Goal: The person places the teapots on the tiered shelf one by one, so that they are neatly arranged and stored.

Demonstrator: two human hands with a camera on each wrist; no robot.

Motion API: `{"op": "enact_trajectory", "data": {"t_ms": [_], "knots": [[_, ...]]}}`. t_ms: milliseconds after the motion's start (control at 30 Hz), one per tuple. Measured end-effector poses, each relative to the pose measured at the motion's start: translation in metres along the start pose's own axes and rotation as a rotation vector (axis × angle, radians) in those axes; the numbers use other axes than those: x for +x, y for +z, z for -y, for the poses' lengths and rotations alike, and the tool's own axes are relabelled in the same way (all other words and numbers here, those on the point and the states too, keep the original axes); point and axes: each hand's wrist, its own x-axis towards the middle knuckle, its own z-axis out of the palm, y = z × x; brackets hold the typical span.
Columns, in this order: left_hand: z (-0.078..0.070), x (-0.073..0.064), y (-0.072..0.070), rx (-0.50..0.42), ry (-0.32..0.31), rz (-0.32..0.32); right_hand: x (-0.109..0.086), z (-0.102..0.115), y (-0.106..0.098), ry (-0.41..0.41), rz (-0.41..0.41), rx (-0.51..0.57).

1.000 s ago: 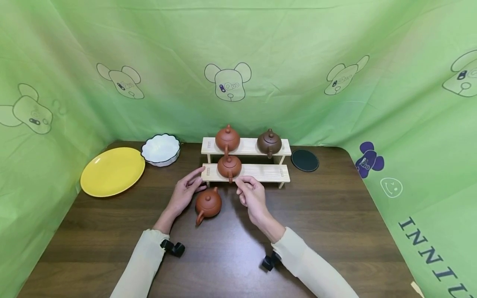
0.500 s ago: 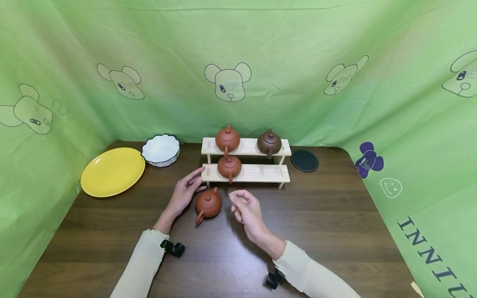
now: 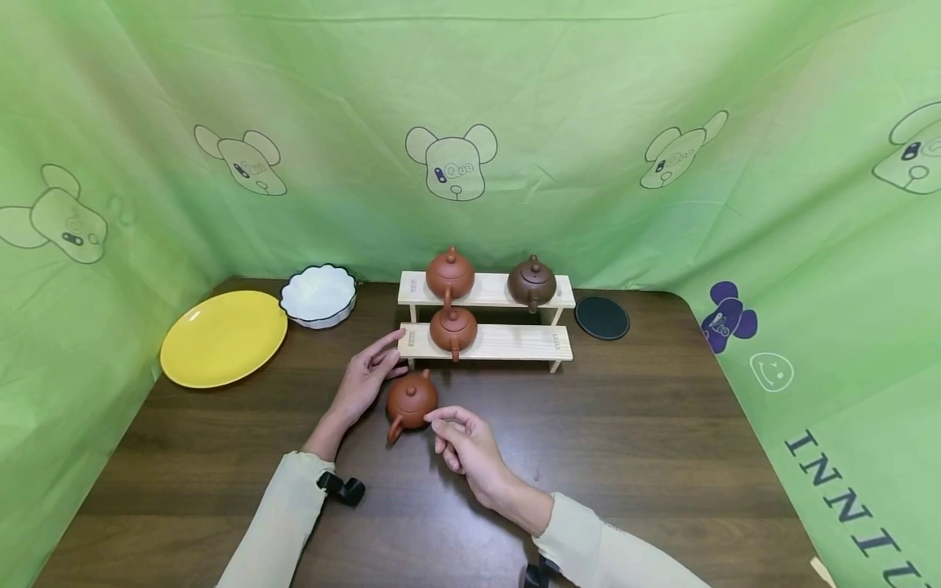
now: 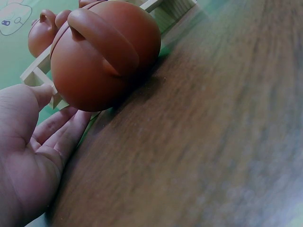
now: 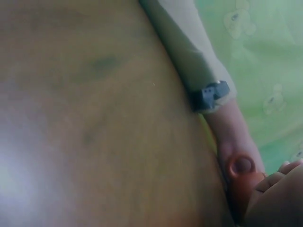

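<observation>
A reddish-brown clay teapot [image 3: 412, 400] stands on the table in front of a small two-step wooden rack [image 3: 507, 341], its handle toward me. My left hand [image 3: 362, 382] touches the left end of the rack's lower step with extended fingers, and the left wrist view has the teapot [image 4: 104, 56] close above those fingers. Loosely bent, my right hand [image 3: 470, 453] has its fingertips right at the teapot's right side and grips nothing. In the right wrist view its fingers [image 5: 272, 182] partly cover the pot. Another red teapot [image 3: 453, 328] sits on the lower step.
On the upper step are a red teapot [image 3: 450, 276] and a dark brown teapot [image 3: 532, 282]. A yellow plate [image 3: 224, 339] and a white scalloped bowl [image 3: 318, 296] stand at the left. A dark round coaster [image 3: 602, 318] lies right of the rack. Green cloth [image 3: 456, 73] surrounds the table.
My right hand has left the teapot on the lower step and moved down and left, to the side of the teapot on the table. The left hand has stayed at the rack.
</observation>
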Motion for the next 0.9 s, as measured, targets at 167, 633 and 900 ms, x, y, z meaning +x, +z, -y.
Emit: {"op": "enact_trajectory", "data": {"t_ms": [167,633,900], "knots": [[0.000,0.000,0.000,0.003,-0.002,0.001,-0.004,-0.004,0.003,0.026,0.042,-0.006],[0.000,-0.001,-0.001,0.001,0.017,0.004,-0.007,-0.013,0.012,0.074,0.170,-0.090],[-0.001,-0.001,-0.001,0.008,0.010,0.006,-0.006,-0.013,0.016,0.130,0.264,-0.062]]}}
